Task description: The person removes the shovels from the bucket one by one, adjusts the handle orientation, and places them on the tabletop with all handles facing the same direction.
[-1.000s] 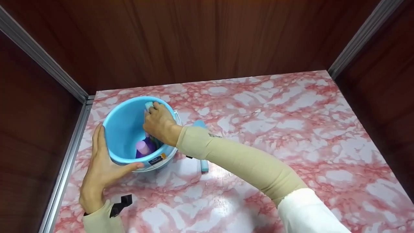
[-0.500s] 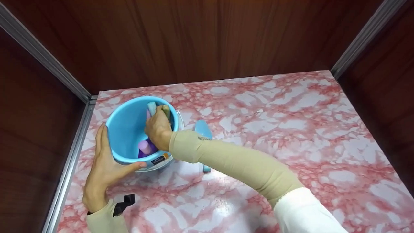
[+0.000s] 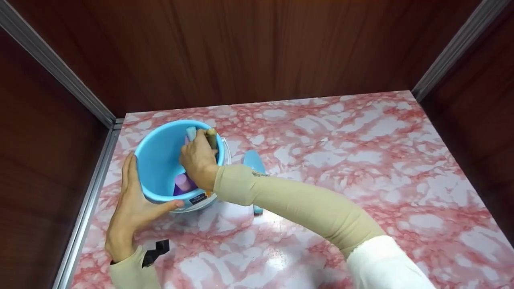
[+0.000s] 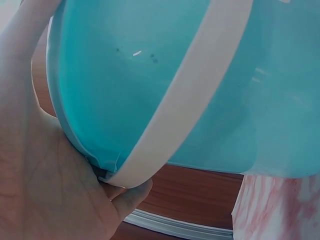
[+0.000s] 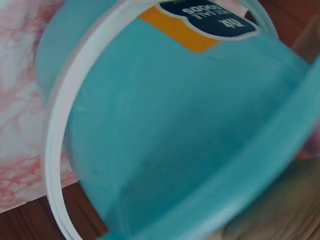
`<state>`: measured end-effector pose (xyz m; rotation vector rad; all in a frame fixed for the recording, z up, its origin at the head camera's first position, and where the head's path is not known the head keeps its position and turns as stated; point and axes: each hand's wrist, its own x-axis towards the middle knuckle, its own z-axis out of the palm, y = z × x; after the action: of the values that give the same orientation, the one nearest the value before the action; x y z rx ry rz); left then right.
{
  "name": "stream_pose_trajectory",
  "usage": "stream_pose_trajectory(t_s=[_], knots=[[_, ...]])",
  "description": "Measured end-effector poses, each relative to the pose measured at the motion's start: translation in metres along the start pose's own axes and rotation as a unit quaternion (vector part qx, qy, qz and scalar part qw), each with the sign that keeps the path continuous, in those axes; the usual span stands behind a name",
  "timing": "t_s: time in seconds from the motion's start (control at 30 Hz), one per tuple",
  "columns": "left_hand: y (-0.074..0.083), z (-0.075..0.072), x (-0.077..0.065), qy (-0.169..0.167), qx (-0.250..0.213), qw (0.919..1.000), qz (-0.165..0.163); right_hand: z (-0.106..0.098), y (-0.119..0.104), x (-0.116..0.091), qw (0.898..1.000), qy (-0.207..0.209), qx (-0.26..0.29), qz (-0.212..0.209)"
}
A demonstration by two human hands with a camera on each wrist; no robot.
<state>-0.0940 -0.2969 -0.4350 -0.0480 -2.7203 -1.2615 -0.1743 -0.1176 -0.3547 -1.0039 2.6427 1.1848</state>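
In the head view, a light-blue bucket (image 3: 158,154) stands at the left of the table. My left hand (image 3: 130,208) grips its near-left side, thumb along the front and fingers along the left edge. The left wrist view shows that hand cupped round the rim (image 4: 60,100). My right hand (image 3: 198,158) reaches inside and grips an olive-green cylindrical thing (image 3: 211,138), whose lower part is hidden. A pale-blue end (image 3: 191,133) sticks up beside the fingers. Lower in the bucket is a purple container (image 3: 176,190) with a lilac cap (image 3: 183,182).
A light-blue tool with a broad flat head (image 3: 253,160) lies right of the bucket, partly under my right forearm (image 3: 297,200). The bucket's white handle (image 5: 55,120) hangs against its outside. Dark wood-look panels (image 3: 257,48) border the red-and-white marbled tabletop (image 3: 341,152).
My right hand has shifted downward and toward me inside the bucket. The olive-green thing has come into view at its right and moved slightly right. My left hand keeps its hold.
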Motion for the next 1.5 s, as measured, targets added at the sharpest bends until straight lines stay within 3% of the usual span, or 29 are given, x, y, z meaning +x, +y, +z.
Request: stream_pose_trajectory(t_s=[0.37, 0.53, 0.83, 0.97, 1.13, 1.33, 1.43, 1.5], knots=[[-0.002, -0.001, -0.002, 0.011, -0.009, 0.9998, 0.016, -0.012, 0.023, -0.020, 0.999, 0.040, 0.023, 0.014], [-0.003, -0.001, -0.001, 0.015, -0.015, 0.9996, 0.019, -0.011, 0.034, -0.023, 0.997, 0.068, 0.025, 0.040], [-0.002, 0.000, -0.001, 0.017, -0.010, 0.9996, 0.021, 0.008, 0.059, -0.025, 0.994, 0.061, 0.061, 0.063], [-0.002, 0.000, -0.001, 0.015, -0.006, 0.9998, 0.015, 0.019, 0.072, -0.024, 0.990, 0.057, 0.116, 0.057], [-0.001, 0.001, -0.001, 0.011, -0.006, 0.9999, 0.011, 0.036, 0.087, -0.025, 0.975, 0.067, 0.207, 0.045], [-0.001, 0.001, 0.000, 0.014, -0.012, 0.9997, 0.018, 0.062, 0.101, -0.027, 0.951, 0.128, 0.281, 0.012], [0.000, 0.001, 0.001, 0.013, -0.012, 0.9997, 0.015, 0.075, 0.107, -0.028, 0.931, 0.140, 0.338, 0.003], [0.000, 0.001, 0.002, 0.012, -0.012, 0.9998, 0.013, 0.083, 0.110, -0.028, 0.911, 0.139, 0.389, -0.004]])
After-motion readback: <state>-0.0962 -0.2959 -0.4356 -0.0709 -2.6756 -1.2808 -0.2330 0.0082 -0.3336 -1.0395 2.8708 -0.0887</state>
